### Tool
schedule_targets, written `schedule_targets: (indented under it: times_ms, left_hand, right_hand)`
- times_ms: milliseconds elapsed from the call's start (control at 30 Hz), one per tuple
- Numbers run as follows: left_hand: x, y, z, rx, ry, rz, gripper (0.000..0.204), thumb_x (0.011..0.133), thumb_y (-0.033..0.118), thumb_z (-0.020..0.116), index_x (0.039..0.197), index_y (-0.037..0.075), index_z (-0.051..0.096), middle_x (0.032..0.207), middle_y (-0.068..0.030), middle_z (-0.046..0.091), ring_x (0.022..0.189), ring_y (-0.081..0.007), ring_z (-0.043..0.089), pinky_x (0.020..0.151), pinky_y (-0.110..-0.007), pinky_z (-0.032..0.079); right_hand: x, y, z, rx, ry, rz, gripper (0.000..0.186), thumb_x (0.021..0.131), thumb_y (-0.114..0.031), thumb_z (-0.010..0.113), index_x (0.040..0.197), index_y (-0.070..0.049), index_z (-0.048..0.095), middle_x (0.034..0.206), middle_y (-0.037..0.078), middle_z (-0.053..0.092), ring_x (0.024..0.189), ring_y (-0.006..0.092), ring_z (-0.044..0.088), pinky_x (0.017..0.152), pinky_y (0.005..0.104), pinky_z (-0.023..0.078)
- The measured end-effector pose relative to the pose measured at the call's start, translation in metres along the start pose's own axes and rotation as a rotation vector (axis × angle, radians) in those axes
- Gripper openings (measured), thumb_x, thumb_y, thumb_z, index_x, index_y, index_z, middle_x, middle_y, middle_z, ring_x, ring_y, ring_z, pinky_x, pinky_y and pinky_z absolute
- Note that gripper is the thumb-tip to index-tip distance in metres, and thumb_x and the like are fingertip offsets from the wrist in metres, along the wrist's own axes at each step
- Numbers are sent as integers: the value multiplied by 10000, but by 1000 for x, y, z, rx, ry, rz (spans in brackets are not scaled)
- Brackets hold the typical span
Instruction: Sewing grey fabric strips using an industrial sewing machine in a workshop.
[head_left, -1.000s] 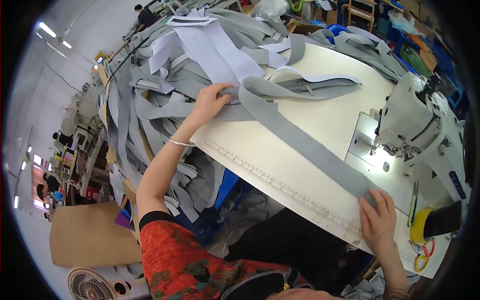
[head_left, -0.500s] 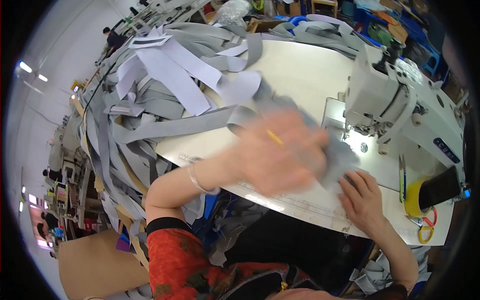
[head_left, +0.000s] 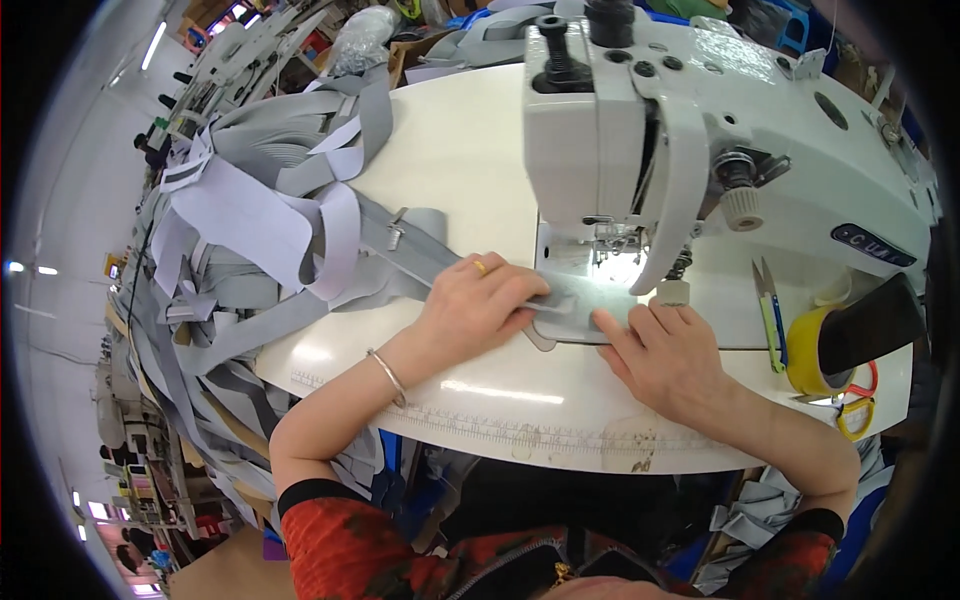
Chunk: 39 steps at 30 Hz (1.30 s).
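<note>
A grey fabric strip [head_left: 415, 255] runs from the heap at left to the lit needle area of a white sewing machine [head_left: 610, 150]. My left hand [head_left: 478, 308], with a ring on one finger, is closed on this strip just left of the machine's metal plate. Beside the presser foot [head_left: 620, 262], my right hand [head_left: 672, 358] lies with its fingers apart, the index fingertip pressing the fabric at the plate. A small metal clip [head_left: 396, 232] sits on the strip farther back. Under the presser foot, the fabric's end is hard to make out in the glare.
Grey and lilac strips [head_left: 240, 220] pile up along the table's left side. At right lie thread snips [head_left: 771, 315], a yellow tape roll [head_left: 808, 350] and scissors with red and yellow handles [head_left: 856, 410]. A printed ruler [head_left: 480, 428] follows the table's front edge.
The view has shifted, so the machine appears nearer and more central. My left hand, blurred before, is now steady on the strip. Fabric and both hands are now close to the presser foot.
</note>
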<state>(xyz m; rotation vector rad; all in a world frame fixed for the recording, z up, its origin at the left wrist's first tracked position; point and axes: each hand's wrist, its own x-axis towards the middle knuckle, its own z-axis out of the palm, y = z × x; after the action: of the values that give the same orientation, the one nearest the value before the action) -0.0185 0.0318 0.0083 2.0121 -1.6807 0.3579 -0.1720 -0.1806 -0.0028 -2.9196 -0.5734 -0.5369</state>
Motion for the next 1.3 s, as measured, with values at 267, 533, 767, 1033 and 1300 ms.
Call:
schedule_targets:
  times_ms: [267,533,767,1033,1300]
  left_hand:
    - [28,3,-14,317,307,80,343,573,59,703,904,93,618,884,-55,630,764,-241,606,644,-320,503]
    - [23,12,16,161,-60,78,356,643,63,661,995,121,667,995,-81,607,870,-239,603,806,-357,530]
    - [20,8,12,43,-34,62,399,630,43,671,1022,116,691,1049,-85,613,914,-248,585,794,-368,506]
    - [27,18,7,170,28,72,440,580,48,688,1014,114,716,1058,-84,607,935,-263,587,771,-371,474]
    - [23,20,17,79,7,76,363,624,46,667,980,90,720,1023,-63,614,956,-251,558,786,-363,456]
  right_hand:
    - [9,8,13,72,193,69,331,812,-261,702,1104,-109,664,690,22,521,720,193,514,575,309,415]
    - [5,10,9,170,146,75,149,776,-234,723,808,-117,638,710,24,475,697,181,490,551,310,395]
    - [3,5,13,142,182,38,152,774,-233,720,794,-108,636,698,6,464,675,156,481,552,301,385]
    - [4,3,9,169,173,30,139,801,-197,690,837,-89,610,700,-5,447,665,143,470,558,295,373]
    - [4,4,11,161,193,-5,125,796,-175,681,805,-92,588,702,-5,433,651,141,457,545,294,357]
